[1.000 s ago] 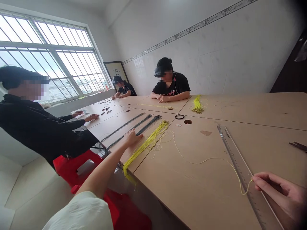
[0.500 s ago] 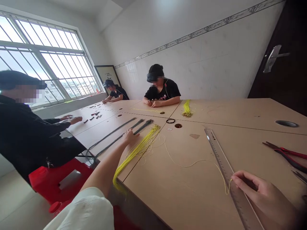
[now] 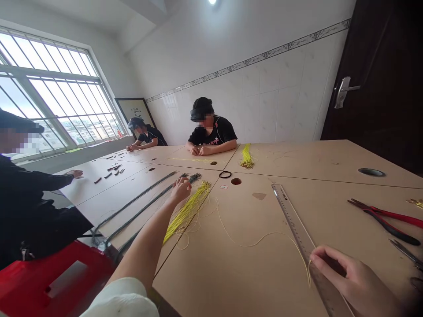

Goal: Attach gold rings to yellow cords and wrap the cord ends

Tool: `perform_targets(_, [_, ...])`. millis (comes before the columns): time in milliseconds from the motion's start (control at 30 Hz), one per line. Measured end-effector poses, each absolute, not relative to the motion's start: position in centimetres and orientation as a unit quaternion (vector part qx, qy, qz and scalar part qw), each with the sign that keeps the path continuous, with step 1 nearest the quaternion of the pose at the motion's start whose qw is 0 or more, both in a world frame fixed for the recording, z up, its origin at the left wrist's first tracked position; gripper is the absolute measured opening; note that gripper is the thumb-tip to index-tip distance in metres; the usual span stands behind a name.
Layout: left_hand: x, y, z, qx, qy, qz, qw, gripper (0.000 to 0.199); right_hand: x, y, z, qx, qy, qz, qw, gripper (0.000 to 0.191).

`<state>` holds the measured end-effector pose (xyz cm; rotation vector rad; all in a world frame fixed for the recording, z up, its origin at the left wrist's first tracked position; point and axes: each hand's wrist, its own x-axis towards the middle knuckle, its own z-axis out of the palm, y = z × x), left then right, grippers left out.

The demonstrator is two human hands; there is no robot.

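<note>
Right hand (image 3: 346,275), four o'clock from view centre, pinches the yellow cord (image 3: 244,246) between thumb and forefinger over the transparent ruler (image 3: 291,215); left hand (image 3: 181,189), half past seven, bent-fingered at a dark cord bundle (image 3: 194,177), grip cannot be told. Judgement: firm pinch, slack clear of the yellow cord bundle (image 3: 185,210), seven o'clock.

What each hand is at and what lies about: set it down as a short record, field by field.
left hand: by the far end of a dark cord bundle, next to a yellow cord bundle; grip unclear
right hand: fingers pinching a loose pale-yellow cord over the ruler
right of ruler: red-and-black-handled pliers
surface: tan table
others present: three people
</note>
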<state>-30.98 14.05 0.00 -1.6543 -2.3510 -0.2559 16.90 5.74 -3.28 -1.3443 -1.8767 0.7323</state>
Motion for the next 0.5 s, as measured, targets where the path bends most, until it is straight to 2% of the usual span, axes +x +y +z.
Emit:
perform_targets(67, [-30.8, 15.0, -0.5, -0.576, -0.805, -0.082, 0.116, 0.031, 17.3, 6.1, -3.4, -0.509, -0.744, 0.308, 0.304, 0.028])
perform_targets(233, [-31.1, 17.3, -1.2, -0.555, -0.825, -0.072, 0.086, 0.036, 17.2, 6.4, -3.8, -0.502, -0.758, 0.297, 0.292, 0.026])
perform_targets(500, [-33.0, 17.9, -0.2, -0.508, -0.849, -0.114, 0.092, 0.034, 17.7, 6.8, -5.0, -0.495, -0.777, 0.326, 0.213, 0.035])
